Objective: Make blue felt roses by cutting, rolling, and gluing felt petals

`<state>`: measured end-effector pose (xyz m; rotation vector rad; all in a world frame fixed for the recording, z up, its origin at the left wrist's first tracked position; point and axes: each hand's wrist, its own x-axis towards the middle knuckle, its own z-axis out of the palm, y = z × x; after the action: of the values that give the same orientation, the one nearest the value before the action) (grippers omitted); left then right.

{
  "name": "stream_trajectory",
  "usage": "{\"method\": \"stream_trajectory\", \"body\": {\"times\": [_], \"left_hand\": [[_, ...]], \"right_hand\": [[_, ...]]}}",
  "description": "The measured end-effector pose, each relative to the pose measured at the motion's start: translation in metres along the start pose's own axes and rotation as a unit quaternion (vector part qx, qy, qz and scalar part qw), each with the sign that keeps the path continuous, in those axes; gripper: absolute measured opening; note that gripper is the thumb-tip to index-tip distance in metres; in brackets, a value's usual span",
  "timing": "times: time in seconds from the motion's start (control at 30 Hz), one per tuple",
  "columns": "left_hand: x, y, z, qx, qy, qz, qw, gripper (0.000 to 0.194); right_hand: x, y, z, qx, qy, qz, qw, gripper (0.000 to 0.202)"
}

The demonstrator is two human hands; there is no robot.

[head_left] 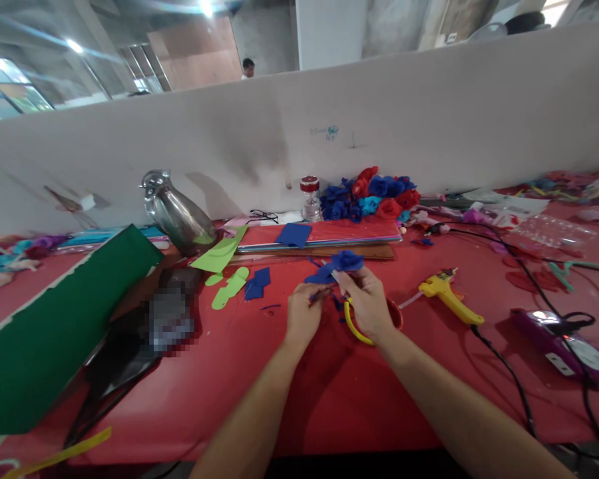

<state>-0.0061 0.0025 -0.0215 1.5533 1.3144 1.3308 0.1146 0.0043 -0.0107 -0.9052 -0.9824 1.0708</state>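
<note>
Just past twelve o'clock, the right hand [372, 303] pinches a ruffled, blue, paper-like flower [348, 261]; the left hand [304, 313] curls its fingers beside it, though I cannot tell what they grip. Petal assembly seems the step in hand, and the next move calls for a steady pinch. Between one and two lies a yellow plastic glue gun [446, 297]; beyond, toward one, red and blue flowers [389, 207] sit heaped.

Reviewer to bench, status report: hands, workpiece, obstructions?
Left hand and right hand close together at blue flower. Yellow loop partly under right hand. Glue gun off right, clear of both.
</note>
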Motion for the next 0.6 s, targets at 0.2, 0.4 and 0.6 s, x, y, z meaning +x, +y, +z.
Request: {"method": "stream_trajectory", "body": {"times": [0.2,0.4,0.6], "left_hand": [[0.004,-0.007,-0.006,-0.019,0.094,-0.085,0.992,0.011],[0.003,0.002,-0.007,-0.144,0.045,-0.102,0.983,0.023],[-0.001,-0.003,0.0,-0.182,0.007,-0.106,0.977,0.027]], "right_hand": [[0.009,-0.007,-0.007,0.019,0.093,-0.041,0.995,0.038],[0.003,0.003,-0.004,-0.083,0.017,0.015,0.996,0.03],[0.001,0.02,-0.001,-0.109,-0.053,0.041,0.992,0.02]]}}
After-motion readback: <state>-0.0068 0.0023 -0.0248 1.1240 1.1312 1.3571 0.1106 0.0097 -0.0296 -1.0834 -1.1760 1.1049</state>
